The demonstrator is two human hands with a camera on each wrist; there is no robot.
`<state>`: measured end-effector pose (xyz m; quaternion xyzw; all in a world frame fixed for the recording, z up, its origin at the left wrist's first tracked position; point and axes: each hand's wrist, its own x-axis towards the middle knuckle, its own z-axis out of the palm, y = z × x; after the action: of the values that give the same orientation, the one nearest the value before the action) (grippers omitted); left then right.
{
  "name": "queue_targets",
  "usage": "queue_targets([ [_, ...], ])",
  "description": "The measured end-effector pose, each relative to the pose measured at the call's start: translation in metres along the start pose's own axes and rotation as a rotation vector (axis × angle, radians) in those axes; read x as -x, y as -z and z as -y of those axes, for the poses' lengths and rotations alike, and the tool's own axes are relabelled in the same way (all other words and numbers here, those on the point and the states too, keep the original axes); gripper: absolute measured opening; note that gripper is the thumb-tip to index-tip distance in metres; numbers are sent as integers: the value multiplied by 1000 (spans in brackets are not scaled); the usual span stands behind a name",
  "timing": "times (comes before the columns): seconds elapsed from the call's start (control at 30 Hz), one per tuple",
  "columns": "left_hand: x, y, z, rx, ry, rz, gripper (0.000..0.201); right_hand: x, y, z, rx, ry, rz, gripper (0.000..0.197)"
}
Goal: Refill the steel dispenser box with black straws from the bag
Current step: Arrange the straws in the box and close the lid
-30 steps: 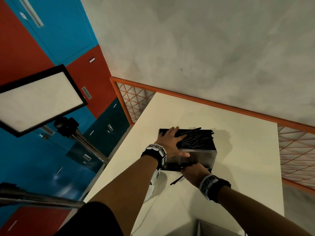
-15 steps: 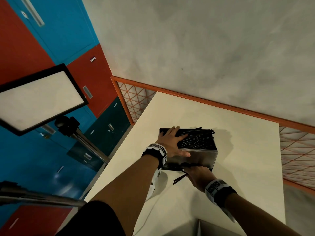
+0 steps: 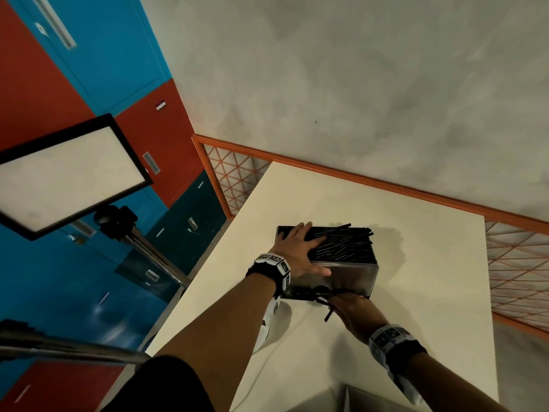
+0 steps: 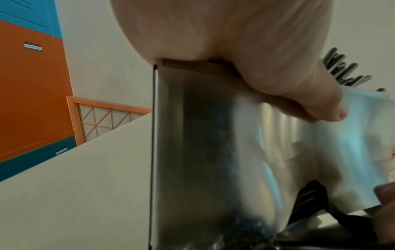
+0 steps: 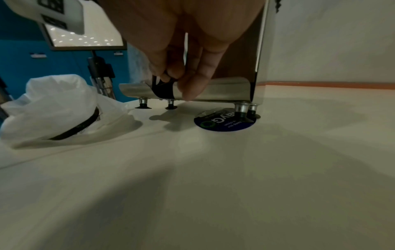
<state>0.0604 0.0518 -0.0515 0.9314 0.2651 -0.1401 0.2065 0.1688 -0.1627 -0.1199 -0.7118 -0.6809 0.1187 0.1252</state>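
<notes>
Dispenser box (image 3: 341,272): 1, 2 hands on.

Dispenser box (image 3: 344,276): polished mirror-like steel. Bag (image 5: 53,104): thin crinkled white plastic. Table (image 3: 416,292): smooth matt.

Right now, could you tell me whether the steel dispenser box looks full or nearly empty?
Full: black straws lie piled to the open top of the steel dispenser box, some poking past its far edge.

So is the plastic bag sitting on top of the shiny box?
No, the white plastic bag lies crumpled on the table beside the steel box, not on top of it.
</notes>
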Motion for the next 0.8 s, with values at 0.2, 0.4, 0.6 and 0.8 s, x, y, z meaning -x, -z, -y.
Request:
queue_targets([
  [0.2,-1,-1,1,-1,-3,-5,100,6,9,8,4,1,-10,19],
  [0.4,-1,0,1,0,1,-1,100,18,17,-3,-59,-58,36,25],
  [0.6,2,-6,0,-30,-5,-21,100,9,10,10,69,56,101,24],
  [0.8,9,-12,-1,-22,-17,-56,100,-20,5,77,256,211,395,22],
])
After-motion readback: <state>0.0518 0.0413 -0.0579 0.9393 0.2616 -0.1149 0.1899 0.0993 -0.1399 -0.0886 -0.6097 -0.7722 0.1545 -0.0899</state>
